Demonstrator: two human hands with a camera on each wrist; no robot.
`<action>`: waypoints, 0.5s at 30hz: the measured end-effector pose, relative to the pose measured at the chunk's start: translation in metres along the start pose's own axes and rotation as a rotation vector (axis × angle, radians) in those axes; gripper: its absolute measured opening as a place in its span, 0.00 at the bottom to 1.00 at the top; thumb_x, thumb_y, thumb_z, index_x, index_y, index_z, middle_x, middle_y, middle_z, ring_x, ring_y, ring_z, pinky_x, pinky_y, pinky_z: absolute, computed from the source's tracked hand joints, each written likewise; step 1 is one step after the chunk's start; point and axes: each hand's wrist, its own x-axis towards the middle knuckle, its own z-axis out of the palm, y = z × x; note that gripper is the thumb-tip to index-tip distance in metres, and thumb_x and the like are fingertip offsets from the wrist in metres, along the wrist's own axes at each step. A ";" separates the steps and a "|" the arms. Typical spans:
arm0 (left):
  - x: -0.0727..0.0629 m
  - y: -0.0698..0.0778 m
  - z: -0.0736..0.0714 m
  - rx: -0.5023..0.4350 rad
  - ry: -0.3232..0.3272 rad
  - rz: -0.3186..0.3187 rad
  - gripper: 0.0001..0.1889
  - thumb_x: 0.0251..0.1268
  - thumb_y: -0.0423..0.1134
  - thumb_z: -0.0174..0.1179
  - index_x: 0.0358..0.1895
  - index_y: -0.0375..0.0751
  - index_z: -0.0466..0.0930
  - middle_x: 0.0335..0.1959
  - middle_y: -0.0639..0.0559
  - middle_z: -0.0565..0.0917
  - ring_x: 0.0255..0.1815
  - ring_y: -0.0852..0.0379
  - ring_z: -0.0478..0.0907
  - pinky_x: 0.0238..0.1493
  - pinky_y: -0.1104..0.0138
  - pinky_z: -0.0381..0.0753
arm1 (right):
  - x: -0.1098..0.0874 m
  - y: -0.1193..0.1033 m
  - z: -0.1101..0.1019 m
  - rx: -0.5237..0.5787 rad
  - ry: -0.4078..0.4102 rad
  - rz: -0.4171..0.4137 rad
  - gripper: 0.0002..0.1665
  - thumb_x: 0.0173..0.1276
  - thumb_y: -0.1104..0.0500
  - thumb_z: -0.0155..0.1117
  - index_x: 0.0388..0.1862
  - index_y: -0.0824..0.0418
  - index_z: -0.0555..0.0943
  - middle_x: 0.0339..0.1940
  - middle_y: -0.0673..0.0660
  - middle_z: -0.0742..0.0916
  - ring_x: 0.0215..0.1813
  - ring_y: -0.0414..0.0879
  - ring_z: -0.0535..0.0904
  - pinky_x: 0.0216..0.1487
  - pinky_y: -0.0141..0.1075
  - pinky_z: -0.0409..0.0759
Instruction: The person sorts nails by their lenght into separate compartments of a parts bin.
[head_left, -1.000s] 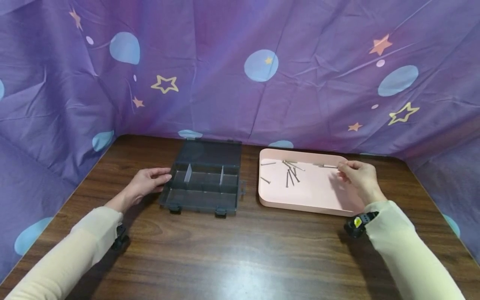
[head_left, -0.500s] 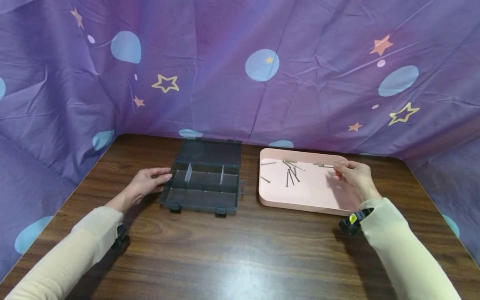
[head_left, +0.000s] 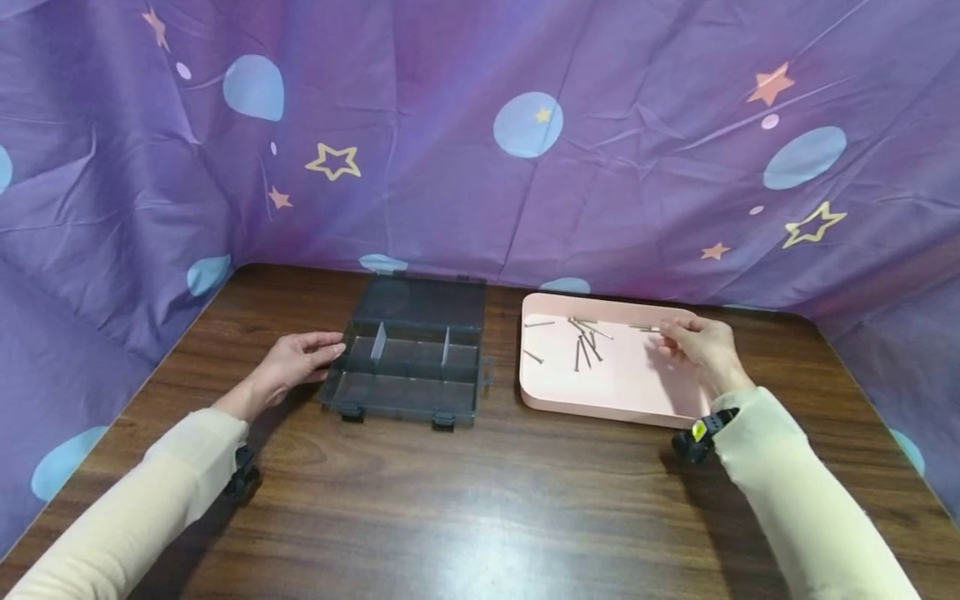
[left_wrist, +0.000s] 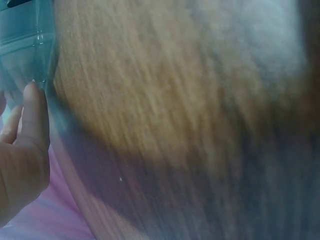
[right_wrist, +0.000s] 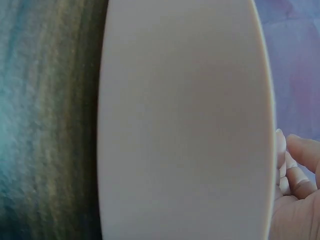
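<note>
My left hand (head_left: 296, 364) rests against the left side of a dark translucent compartment box (head_left: 405, 408), thumb and fingers fairly straight. The box lies with its lid (head_left: 423, 300) raised back. In the left wrist view a fingertip touches the box (left_wrist: 25, 45). My right hand (head_left: 701, 350) is over the right part of a pink tray (head_left: 592, 408). Its thumb and forefinger are close together at the end of some thin metal nails (head_left: 642, 327); whether they grip one cannot be told. In the right wrist view, the tray wall (right_wrist: 185, 120) hides what lies below the hand (right_wrist: 300, 185).
More nails (head_left: 585, 346) lie loosely in the tray's left half. Upright dividers (head_left: 379, 342) split the box's back row into compartments. Latches (head_left: 442, 418) stick out at its front. A purple patterned cloth (head_left: 450, 167) hangs behind the wooden table (head_left: 420, 508).
My right hand has shifted slightly left over the tray, covering more of the nails at its fingertips. The left hand and the box have stayed in place.
</note>
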 end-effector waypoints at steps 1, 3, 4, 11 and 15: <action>0.000 0.000 0.000 0.002 0.000 0.001 0.28 0.70 0.41 0.54 0.67 0.27 0.62 0.64 0.35 0.68 0.41 0.77 0.71 0.42 0.77 0.78 | 0.001 0.000 -0.001 0.010 0.001 0.004 0.13 0.68 0.67 0.56 0.23 0.56 0.78 0.17 0.45 0.82 0.22 0.35 0.78 0.24 0.25 0.78; 0.000 0.000 0.001 0.000 0.004 -0.002 0.28 0.70 0.41 0.53 0.66 0.27 0.62 0.64 0.34 0.68 0.40 0.78 0.71 0.41 0.77 0.78 | 0.001 -0.001 -0.003 0.009 -0.009 0.008 0.14 0.68 0.67 0.55 0.23 0.55 0.78 0.17 0.45 0.82 0.22 0.35 0.79 0.24 0.26 0.78; 0.000 0.000 0.001 0.001 0.005 0.000 0.28 0.70 0.41 0.53 0.66 0.27 0.62 0.63 0.35 0.69 0.39 0.78 0.72 0.41 0.77 0.78 | 0.002 -0.001 -0.004 0.002 -0.014 0.011 0.14 0.69 0.67 0.55 0.23 0.55 0.78 0.17 0.45 0.82 0.22 0.34 0.79 0.25 0.26 0.78; -0.001 0.000 0.001 0.001 0.011 0.005 0.27 0.69 0.40 0.54 0.66 0.26 0.63 0.60 0.37 0.72 0.39 0.76 0.73 0.39 0.77 0.78 | 0.007 0.000 -0.009 0.055 -0.043 0.093 0.16 0.69 0.69 0.52 0.23 0.56 0.78 0.18 0.46 0.82 0.23 0.35 0.79 0.28 0.27 0.80; -0.001 0.000 0.001 -0.002 0.008 0.006 0.28 0.69 0.40 0.54 0.66 0.26 0.62 0.61 0.36 0.71 0.40 0.76 0.73 0.39 0.77 0.78 | 0.013 0.002 -0.009 0.050 -0.023 0.128 0.12 0.69 0.69 0.52 0.26 0.58 0.77 0.19 0.47 0.82 0.24 0.35 0.79 0.29 0.27 0.80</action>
